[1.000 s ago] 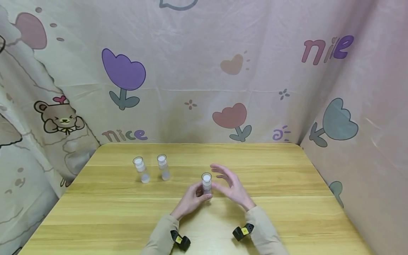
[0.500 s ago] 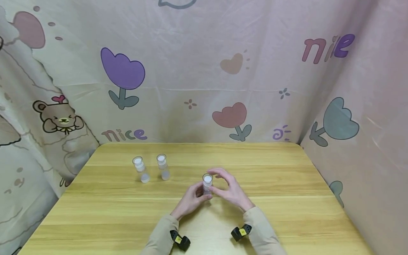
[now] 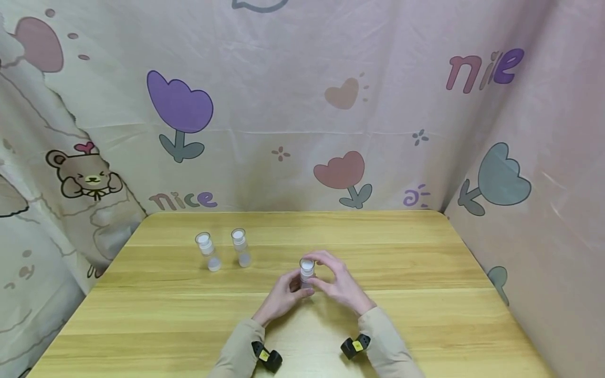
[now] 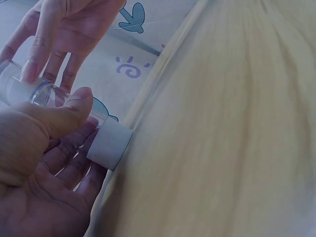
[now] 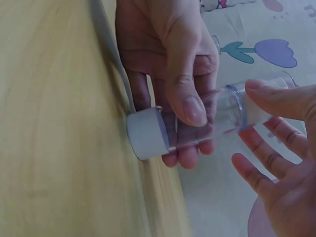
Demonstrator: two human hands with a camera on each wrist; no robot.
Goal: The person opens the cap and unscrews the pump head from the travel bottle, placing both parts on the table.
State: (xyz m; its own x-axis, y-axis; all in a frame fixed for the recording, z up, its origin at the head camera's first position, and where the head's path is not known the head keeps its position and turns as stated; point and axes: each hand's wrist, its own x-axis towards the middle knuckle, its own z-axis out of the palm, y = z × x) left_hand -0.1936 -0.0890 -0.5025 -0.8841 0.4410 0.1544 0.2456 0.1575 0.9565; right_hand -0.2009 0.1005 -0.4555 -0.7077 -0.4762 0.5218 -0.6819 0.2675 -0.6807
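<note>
A small clear bottle (image 3: pixel 307 271) with a white base (image 5: pixel 147 134) and a white top under a clear cover stands upright on the table between my hands. My left hand (image 3: pixel 280 300) grips its clear body, thumb (image 5: pixel 193 109) in front and fingers behind. With thumb and index finger, my right hand (image 3: pixel 344 287) pinches the capped upper end (image 5: pixel 264 101); its other fingers are spread. In the left wrist view the white base (image 4: pixel 110 145) sits right at the tabletop. Part of the bottle's body is hidden behind the fingers.
Two similar bottles stand to the left at the back, one further left (image 3: pixel 208 252) and one nearer the middle (image 3: pixel 241 248). The wooden table (image 3: pixel 406 252) ends at a printed cloth (image 3: pixel 264 105) hanging behind and at the sides.
My right hand has come in from the right and closed its thumb and index finger on the bottle's top. The left hand keeps its grip in nearly the same place.
</note>
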